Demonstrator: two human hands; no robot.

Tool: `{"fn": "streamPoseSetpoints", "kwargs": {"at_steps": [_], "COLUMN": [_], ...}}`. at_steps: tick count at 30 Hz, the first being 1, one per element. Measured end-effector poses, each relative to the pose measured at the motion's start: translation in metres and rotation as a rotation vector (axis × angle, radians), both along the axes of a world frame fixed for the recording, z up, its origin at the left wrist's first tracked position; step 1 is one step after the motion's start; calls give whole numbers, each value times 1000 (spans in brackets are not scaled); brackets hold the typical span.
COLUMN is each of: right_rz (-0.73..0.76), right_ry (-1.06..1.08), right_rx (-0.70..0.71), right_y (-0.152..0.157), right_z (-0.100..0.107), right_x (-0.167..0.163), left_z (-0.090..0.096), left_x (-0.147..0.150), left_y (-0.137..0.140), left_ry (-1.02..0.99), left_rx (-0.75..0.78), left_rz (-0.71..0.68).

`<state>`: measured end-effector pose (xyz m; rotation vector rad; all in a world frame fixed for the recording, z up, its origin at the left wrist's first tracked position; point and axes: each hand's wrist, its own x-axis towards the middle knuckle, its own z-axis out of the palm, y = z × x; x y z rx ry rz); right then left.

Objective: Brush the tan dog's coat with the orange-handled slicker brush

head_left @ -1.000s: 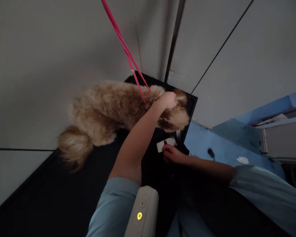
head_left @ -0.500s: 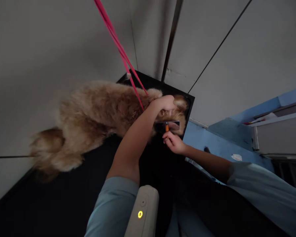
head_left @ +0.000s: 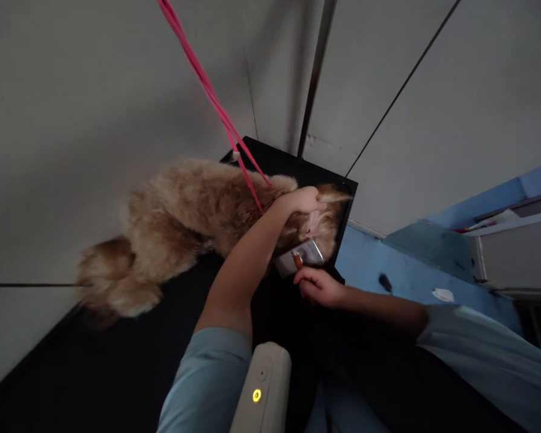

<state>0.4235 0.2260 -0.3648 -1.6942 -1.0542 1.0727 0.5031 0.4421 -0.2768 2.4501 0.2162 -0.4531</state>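
Observation:
A fluffy tan dog [head_left: 198, 195] lies stretched along a black table [head_left: 162, 361], its head at the right end. My left hand [head_left: 306, 199] is closed on the dog's ear [head_left: 333, 193], whose hairy end sticks out past the hand; my fingertips are partly hidden. Below it, my right hand [head_left: 323, 288] grips the orange-brown handle of a slicker brush [head_left: 313, 250]. The brush's flat metal back is tilted toward me, beside the lower side of the dog's head. Its pins are hidden, so I cannot tell whether they touch the fur.
A pink leash [head_left: 202, 78] runs from above down to the dog's neck. Pale wall panels [head_left: 94, 90] stand behind the table. On the blue floor [head_left: 360, 252] at right are a dark tuft [head_left: 385, 282] and a white scrap [head_left: 443, 295]. A white device [head_left: 264, 373] juts up at the bottom.
My right hand has moved the brush down from the dog's head, and its metal back has tilted into the light. My left hand stays at the ear, whose end now points outward.

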Motion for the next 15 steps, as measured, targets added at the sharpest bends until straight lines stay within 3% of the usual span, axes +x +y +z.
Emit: {"fn": "streamPoseSetpoints", "kwargs": {"at_steps": [4,6,8,10,13,15], "right_rz": [-19,-49,3,76,90,75], "right_ry": [-169,-140,8,74,-157,-284], "right_rx": [113,19,-126,-176,-126,-153], "right_y": [1,-3,-8,-10,-7,-9], "right_z": [6,4,1,1,5,5], "right_x": [2,-4,-12,-17,-13,-11], "left_z": [-2,-2,-2,-3,-7,-17], "left_x": [-8,-10,-8,-6,-17,-43], "left_y": [0,0,-1,-1,0,-1], "left_ry": [-19,-39,-69,-132,-376,-732], "left_rx": [-40,-26,-10,-6,-40,-106], "left_rz": [51,52,54,91,169,238]}}
